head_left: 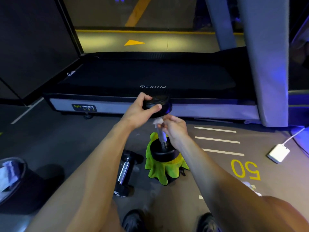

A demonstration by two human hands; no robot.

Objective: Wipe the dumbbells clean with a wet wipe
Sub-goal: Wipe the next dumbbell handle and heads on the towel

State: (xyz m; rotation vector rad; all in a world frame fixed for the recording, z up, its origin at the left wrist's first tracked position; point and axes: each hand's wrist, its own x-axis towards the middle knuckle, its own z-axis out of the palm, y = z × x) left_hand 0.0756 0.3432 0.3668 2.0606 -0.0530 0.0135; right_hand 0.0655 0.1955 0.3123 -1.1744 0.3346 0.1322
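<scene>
my left hand (139, 111) grips the upright dumbbell's (163, 134) top head at frame centre; my right hand (173, 126) pinches a wet wipe (158, 121) round its handle.

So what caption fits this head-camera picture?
Left hand steadies an upright dumbbell on a green cloth while the right hand rubs a wet wipe on its handle.

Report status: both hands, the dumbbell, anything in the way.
Left hand grips the upright dumbbell's top head. Right hand pinches wet wipe on its handle. Lower head on green cloth. Second dumbbell lies beside, not blocking.
</scene>
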